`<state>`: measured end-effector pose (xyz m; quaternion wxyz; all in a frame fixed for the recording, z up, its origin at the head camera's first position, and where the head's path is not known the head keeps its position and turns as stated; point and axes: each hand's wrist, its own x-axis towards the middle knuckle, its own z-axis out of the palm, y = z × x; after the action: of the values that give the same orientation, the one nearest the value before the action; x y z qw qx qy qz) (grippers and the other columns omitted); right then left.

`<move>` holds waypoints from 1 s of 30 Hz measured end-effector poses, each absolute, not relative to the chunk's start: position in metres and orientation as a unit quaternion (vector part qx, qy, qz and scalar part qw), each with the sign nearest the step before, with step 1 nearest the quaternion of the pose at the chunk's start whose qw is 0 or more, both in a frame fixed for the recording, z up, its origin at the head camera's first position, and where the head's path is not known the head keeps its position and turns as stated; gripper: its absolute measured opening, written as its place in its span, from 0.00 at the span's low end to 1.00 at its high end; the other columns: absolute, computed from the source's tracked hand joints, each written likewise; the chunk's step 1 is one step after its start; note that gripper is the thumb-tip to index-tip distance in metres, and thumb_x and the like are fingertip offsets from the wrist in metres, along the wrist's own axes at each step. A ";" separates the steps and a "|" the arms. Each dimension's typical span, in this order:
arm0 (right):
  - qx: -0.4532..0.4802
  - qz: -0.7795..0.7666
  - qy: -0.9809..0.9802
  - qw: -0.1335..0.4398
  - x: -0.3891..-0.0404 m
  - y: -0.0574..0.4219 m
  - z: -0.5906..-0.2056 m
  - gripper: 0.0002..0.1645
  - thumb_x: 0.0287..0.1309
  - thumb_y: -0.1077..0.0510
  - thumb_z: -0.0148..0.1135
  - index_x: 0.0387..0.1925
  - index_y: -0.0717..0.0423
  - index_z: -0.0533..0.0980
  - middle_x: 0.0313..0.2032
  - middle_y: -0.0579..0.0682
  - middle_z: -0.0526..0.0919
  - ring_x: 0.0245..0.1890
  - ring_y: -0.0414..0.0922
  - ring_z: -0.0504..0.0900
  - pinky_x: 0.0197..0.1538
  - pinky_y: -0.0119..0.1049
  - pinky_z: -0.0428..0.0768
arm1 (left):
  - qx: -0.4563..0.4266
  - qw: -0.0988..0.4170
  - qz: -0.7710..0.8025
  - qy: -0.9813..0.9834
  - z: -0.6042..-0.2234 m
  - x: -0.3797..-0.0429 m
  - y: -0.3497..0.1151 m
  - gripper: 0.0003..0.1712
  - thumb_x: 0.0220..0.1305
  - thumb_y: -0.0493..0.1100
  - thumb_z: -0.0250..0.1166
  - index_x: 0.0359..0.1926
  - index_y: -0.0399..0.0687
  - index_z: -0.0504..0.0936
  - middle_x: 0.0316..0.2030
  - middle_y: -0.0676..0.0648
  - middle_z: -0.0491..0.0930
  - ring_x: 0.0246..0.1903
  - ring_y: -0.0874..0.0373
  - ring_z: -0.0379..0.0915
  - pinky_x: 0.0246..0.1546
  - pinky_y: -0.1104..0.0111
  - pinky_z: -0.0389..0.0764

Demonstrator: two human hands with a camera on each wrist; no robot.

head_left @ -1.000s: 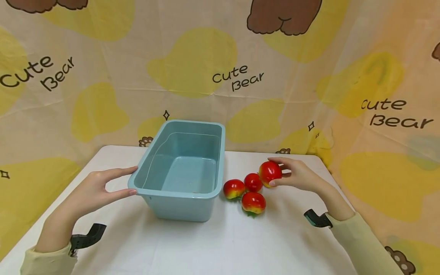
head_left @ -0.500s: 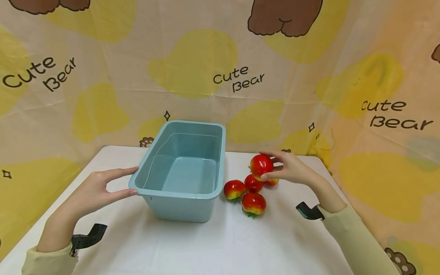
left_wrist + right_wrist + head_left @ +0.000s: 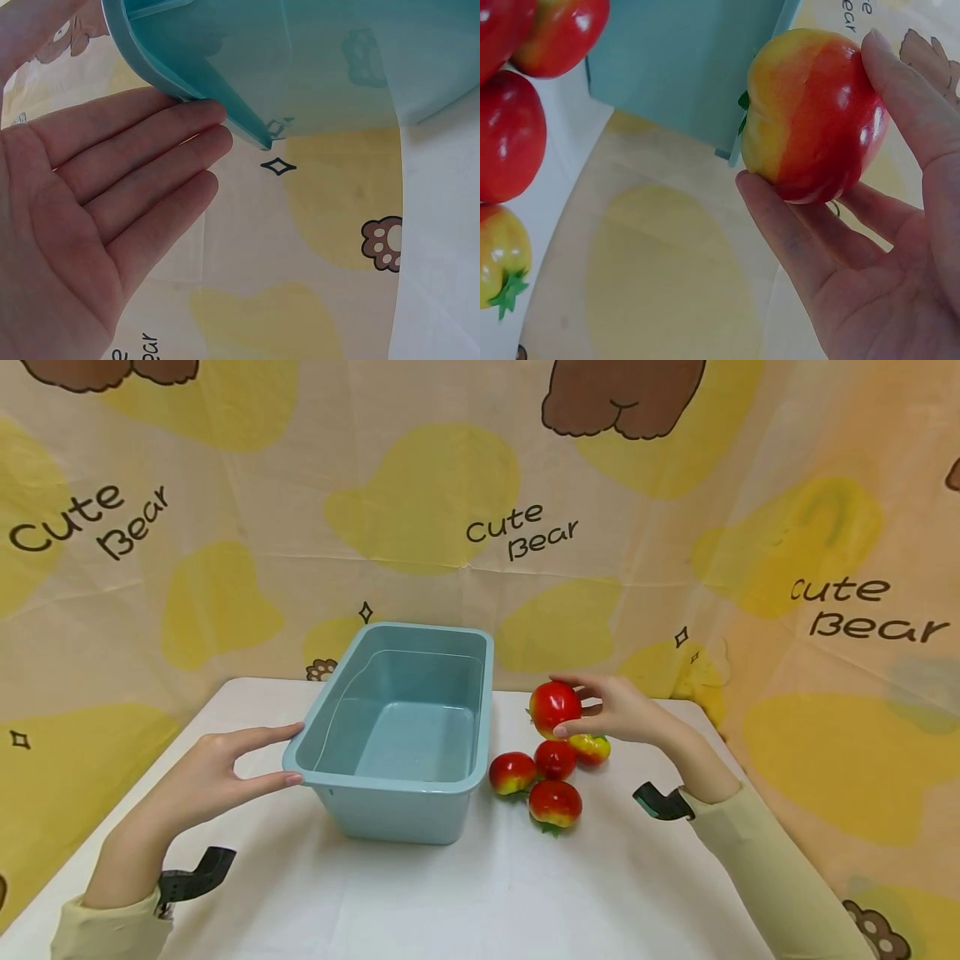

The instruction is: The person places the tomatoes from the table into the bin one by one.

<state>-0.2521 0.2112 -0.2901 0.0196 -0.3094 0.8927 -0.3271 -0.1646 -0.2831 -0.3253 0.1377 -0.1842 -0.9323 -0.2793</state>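
In the head view my right hand (image 3: 622, 712) holds a glossy red-and-yellow tomato (image 3: 553, 707) with its thumb and fingertips, raised over the others. The right wrist view shows the held tomato's (image 3: 814, 112) green calyx facing left. Several similar tomatoes lie clustered on the table below it, among them a front one (image 3: 555, 803), a left one (image 3: 513, 773) and a yellow-topped one (image 3: 590, 749). My left hand (image 3: 210, 772) touches the near left corner of a light blue plastic basin (image 3: 408, 783). Its fingers (image 3: 161, 146) lie straight against the rim in the left wrist view.
The basin's inner floor (image 3: 412, 739) is visible, with nothing on it. White cloth covers the table (image 3: 480, 902). A printed "Cute Bear" curtain (image 3: 420, 502) hangs right behind the table's back edge. The tomatoes sit close to the basin's right side.
My right hand has lifted the tomato off the cluster and moved it up and left, uncovering the yellow-topped tomato beneath. My left hand and the basin have stayed put.
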 end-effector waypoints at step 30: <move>-0.341 -0.359 0.869 0.015 -0.265 0.171 -0.264 0.42 0.47 0.51 0.74 0.64 0.55 0.68 0.55 0.52 0.78 0.53 0.52 0.78 0.47 0.40 0.83 | -0.181 0.137 -0.266 -0.937 -0.327 -0.165 -0.285 0.33 0.49 0.56 0.73 0.59 0.65 0.77 0.54 0.58 0.80 0.53 0.80 0.65 0.48 0.89 0.63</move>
<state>-0.2649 0.1714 -0.2637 0.0154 -0.3406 0.8689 -0.3589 -0.1654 -0.2849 -0.3273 0.1371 -0.1813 -0.9368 -0.2659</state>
